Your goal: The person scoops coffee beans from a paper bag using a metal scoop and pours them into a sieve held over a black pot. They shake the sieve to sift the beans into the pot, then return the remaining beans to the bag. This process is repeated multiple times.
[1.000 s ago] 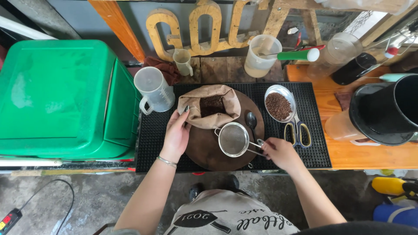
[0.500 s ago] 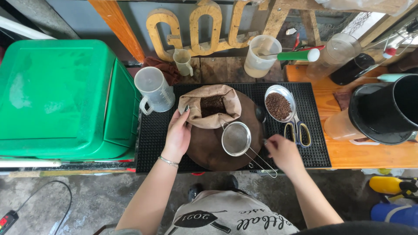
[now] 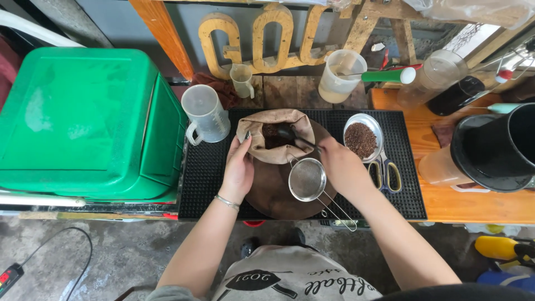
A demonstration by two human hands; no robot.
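My left hand [image 3: 238, 170] grips the left rim of an open brown paper bag [image 3: 257, 138] that stands on a round dark brown tray [image 3: 273, 189]. Dark grounds show inside the bag. My right hand [image 3: 341, 166] holds a black spoon [image 3: 291, 135] whose bowl dips into the bag's mouth. A small metal mesh strainer [image 3: 306, 179] lies on the tray just below my right hand, its wire handle pointing to the lower right. A small metal dish of brown beans [image 3: 362, 138] sits right of the bag.
A black rubber mat [image 3: 206, 178] lies under the tray. A green plastic bin [image 3: 89, 122] fills the left. Clear measuring jugs [image 3: 206, 114] stand behind, scissors [image 3: 384, 173] lie on the mat's right side, and a large black bucket [image 3: 496, 150] sits at the right.
My right hand let go of the strainer's handle, moved up and took the black spoon into the bag. The strainer now rests on the tray. My left hand stayed on the bag.
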